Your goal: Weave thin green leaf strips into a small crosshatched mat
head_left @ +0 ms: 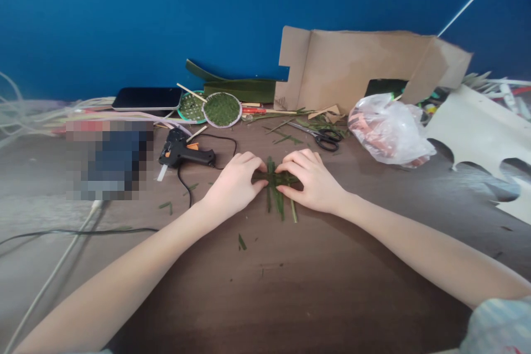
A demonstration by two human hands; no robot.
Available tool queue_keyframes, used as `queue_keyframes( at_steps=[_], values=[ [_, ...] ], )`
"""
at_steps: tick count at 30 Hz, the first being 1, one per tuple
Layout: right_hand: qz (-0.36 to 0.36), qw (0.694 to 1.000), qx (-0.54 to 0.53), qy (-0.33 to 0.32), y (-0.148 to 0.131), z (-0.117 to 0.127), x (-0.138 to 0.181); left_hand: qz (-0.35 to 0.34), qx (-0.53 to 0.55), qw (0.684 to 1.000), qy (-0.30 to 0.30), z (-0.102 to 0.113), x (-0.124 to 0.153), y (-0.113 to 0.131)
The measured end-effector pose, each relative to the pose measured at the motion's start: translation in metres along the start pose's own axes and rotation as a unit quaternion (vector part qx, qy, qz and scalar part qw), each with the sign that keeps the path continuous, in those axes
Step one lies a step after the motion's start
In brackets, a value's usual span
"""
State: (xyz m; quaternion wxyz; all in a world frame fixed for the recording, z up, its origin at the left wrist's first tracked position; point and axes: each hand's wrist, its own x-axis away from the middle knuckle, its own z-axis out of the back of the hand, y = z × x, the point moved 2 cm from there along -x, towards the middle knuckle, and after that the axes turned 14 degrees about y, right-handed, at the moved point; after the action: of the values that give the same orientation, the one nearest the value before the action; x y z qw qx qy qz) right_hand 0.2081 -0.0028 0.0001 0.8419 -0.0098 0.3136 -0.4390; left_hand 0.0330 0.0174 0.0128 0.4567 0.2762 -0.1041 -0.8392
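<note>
Two hands (237, 182) (309, 181) touching narrow, crisscrossed green leaf strips (278, 199)

Black glue gun (186, 154) on table (232, 310), left of center. Dark-screened device (147, 98) far left; pixelated object (112, 160) nearer, white cable (86, 223) running near-left. Cardboard (352, 66) upright far right, blue wall (166, 11) behind. Scissors (316, 134) just left of plastic bag (388, 130). White cut-out sheet (464, 121) right of bag.

Narrow green leaf strips (278, 202) lie crossed on the brown tabletop (265, 310), some running sideways, near ends uneven.
</note>
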Motion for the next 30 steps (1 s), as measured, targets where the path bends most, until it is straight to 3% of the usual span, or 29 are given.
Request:
queue_keyframes(
  at_steps=[14,30],
  values=[
    [-0.035,0.999,-0.032,-0.018,0.0009,-0.0012,-0.002,0.012,0.009,1.0,-0.01,0.0001,0.0004,0.0014],
    [-0.021,1.0,-0.021,-0.002,0.002,-0.0021,-0.002,0.036,0.009,0.999,0.031,-0.0095,0.0009,0.0027]
  ],
)
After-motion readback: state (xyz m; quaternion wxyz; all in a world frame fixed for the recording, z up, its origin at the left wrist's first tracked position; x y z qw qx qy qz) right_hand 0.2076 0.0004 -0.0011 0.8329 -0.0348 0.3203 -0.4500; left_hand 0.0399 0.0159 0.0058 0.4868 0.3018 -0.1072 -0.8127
